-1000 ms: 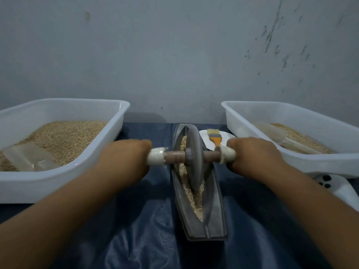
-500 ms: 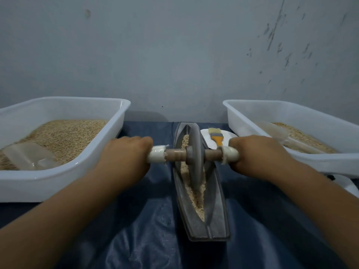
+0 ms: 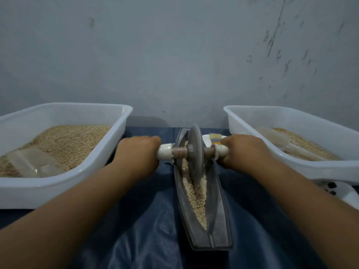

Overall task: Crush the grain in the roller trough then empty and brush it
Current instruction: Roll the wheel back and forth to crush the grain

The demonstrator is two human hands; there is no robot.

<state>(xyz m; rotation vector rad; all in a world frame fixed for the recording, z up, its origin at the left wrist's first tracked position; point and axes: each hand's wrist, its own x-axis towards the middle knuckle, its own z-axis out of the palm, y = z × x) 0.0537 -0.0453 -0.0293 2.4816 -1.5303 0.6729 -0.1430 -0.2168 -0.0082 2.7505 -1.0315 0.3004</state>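
Note:
A grey boat-shaped roller trough (image 3: 217, 226) lies lengthwise on the blue cloth in front of me, with pale crushed grain (image 3: 197, 195) along its groove. A grey disc roller (image 3: 195, 152) stands upright in the far half of the trough on a wooden axle with white end handles. My left hand (image 3: 138, 152) grips the left handle (image 3: 165, 152). My right hand (image 3: 242, 150) grips the right handle (image 3: 220, 150). A small brush (image 3: 215, 138) with an orange ferrule lies on a white dish just behind the right handle.
A white tub (image 3: 64, 177) of grain with a clear scoop (image 3: 33, 162) stands at the left. A second white tub (image 3: 303, 164) with grain and a scoop stands at the right. A white object with dark dots (image 3: 342, 193) sits below it. A grey wall closes the back.
Both hands have pushed the roller away from me along the trough, from the middle towards its far end. More of the grain near me lies uncovered.

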